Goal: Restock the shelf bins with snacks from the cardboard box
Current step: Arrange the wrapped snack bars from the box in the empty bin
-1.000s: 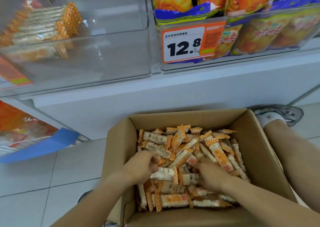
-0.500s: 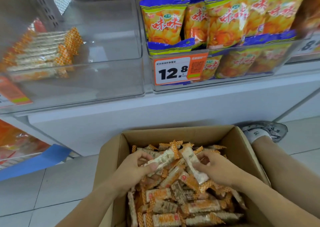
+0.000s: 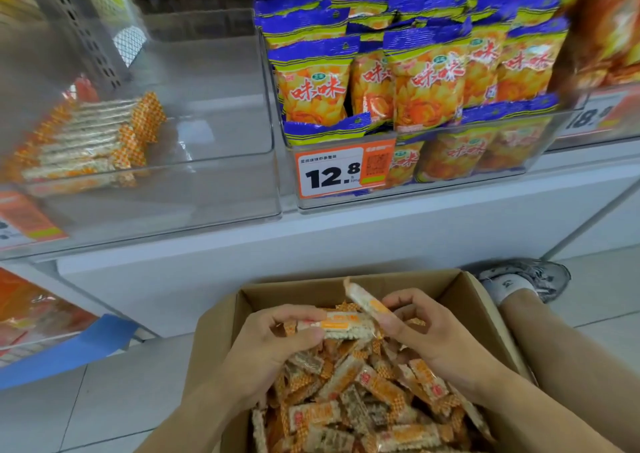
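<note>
Shelf bins (image 3: pixel 207 189) above; hands (image 3: pixel 346 345) hold orange-white wrapped snacks (image 3: pixel 343 324).

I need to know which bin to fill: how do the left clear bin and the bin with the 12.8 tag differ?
The left clear bin holds one short stack of orange-ended bars, mostly bare floor; the 12.8 bin is packed with yellow-and-blue bags rising above its rim. Both are clear plastic on one shelf.

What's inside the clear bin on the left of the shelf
A neat stack of orange-and-white snack bars lies at the left side of the clear bin; the right part of the bin is bare. Blur and the frame edge hide its far left end.
</note>
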Demonstrator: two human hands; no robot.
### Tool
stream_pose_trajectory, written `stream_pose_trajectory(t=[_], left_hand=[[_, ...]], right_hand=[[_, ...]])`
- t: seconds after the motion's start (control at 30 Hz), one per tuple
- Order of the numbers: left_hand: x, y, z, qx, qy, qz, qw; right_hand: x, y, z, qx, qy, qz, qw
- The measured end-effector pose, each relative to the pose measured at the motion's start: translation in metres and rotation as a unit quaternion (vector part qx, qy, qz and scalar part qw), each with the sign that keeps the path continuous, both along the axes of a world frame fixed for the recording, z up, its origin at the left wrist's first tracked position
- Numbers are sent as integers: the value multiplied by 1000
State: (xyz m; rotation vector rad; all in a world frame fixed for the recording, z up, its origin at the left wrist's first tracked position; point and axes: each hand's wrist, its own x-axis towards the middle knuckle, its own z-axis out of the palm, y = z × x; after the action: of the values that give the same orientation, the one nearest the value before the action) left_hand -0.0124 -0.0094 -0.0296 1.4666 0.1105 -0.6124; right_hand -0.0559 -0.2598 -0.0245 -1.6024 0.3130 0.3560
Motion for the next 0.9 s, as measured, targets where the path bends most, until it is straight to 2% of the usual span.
stream_pose_trajectory(t=[0.17,0.33,0.6,0.9], left_hand=[[0,1,-2,-11,-9,21,1000],[1,-1,-3,-38,-17,36,998],[1,-6,-4,-92,46,52,993],[-7,-17,1,-102,44,42,993]], right_hand=[[2,-4,2,12,-15,9,1000],[0,-8,1,-55,-40,25,997],[3,-10,6,-102,-78,3,992],[2,-3,7,-129,-115,30,984]])
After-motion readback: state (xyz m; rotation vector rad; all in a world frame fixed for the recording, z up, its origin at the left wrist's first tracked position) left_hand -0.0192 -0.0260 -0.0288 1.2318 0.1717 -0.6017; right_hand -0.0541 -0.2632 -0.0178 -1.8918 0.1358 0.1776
